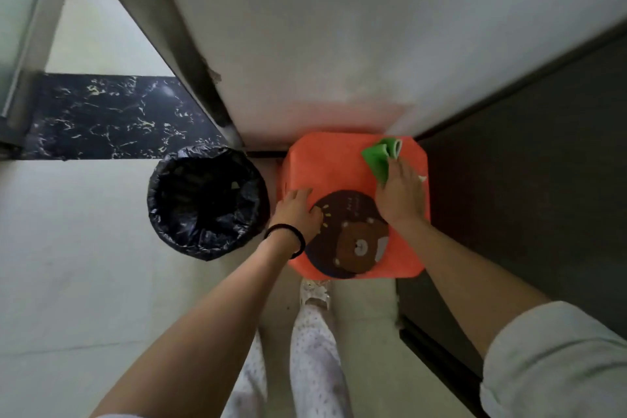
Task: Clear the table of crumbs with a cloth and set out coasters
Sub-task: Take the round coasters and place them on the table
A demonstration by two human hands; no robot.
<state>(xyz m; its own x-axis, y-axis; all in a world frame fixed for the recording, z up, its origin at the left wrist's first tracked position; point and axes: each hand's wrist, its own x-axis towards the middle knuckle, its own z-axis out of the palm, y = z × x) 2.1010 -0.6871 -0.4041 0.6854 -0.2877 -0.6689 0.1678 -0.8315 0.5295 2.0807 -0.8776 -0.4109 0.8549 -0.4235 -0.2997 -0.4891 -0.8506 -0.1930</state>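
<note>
Cloth (380,159), green and folded, lies on far right corner of small orange table (325,163) under flat fingers of right hand (400,195). Left hand (298,212), fingers relaxed, rests on left edge of round dark bear-print coaster (353,241).

Nothing legible showed anywhere in the frame. The only lettering was a short line of small pale characters on the dark round coaster (342,214), just below the centre of the frame. It sat in the coaster's upper part, above the printed cartoon bear (360,245), and was too small and blurred to read.
</note>
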